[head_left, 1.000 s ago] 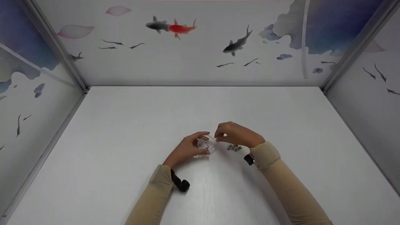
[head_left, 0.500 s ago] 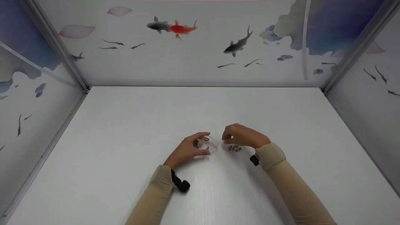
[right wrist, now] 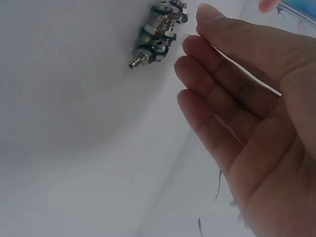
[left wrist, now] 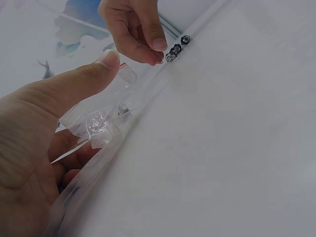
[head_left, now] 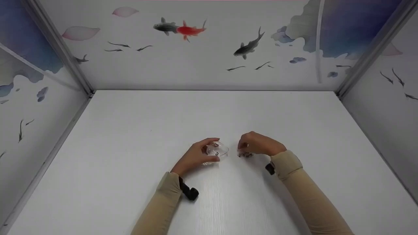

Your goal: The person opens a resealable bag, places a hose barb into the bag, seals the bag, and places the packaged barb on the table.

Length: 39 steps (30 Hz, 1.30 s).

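Note:
My left hand (head_left: 197, 154) holds a clear plastic bag (left wrist: 96, 123), thumb on the near side and fingers behind. A red strip shows at its upper edge in the left wrist view. One small metal piece (head_left: 217, 153) shows through the film. My right hand (head_left: 259, 143) hangs just above a small pile of metal fittings with nuts (right wrist: 155, 37), a little right of the bag. In the right wrist view its fingers are gently bent, thumb tip near the index fingertip, and nothing shows between them. From the head, the hand covers part of the pile.
Both hands work over a white table (head_left: 147, 114). A white back wall (head_left: 209, 65) painted with fish stands at its far edge, with side walls left and right. Black wrist cameras (head_left: 192, 194) are strapped at the sleeves.
My right hand has moved from the mouth of the bag to the right and down, over the metal fittings. The left hand and the bag have stayed in place.

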Tool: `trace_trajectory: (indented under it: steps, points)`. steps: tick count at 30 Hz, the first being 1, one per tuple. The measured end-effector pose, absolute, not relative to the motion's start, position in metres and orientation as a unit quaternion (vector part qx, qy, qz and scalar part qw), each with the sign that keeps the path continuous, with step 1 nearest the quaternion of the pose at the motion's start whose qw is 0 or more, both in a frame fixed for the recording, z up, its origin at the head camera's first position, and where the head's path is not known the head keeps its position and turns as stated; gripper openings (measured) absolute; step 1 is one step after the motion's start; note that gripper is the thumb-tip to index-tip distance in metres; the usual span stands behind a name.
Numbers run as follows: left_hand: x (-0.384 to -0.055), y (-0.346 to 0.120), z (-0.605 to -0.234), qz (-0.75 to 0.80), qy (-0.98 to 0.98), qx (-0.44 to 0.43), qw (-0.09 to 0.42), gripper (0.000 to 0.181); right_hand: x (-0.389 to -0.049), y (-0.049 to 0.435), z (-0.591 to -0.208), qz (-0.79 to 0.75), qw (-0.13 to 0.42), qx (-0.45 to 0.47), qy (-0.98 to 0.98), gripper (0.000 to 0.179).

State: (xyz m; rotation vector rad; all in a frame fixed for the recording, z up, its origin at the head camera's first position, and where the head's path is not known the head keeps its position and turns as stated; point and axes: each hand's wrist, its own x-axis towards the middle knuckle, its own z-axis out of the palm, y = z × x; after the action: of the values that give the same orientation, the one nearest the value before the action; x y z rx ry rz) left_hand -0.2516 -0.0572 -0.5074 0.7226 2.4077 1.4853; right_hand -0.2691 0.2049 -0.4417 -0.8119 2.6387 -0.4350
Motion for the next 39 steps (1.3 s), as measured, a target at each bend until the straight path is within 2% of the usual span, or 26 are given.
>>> trace_trajectory:
  steps: [39]
  points:
    - [-0.2525,-0.0570,-0.5077,0.504,0.821,0.241,0.111,0.070,-0.2708,0.2023,-0.4487,-0.156,0.194,-0.252,0.935,0.010]
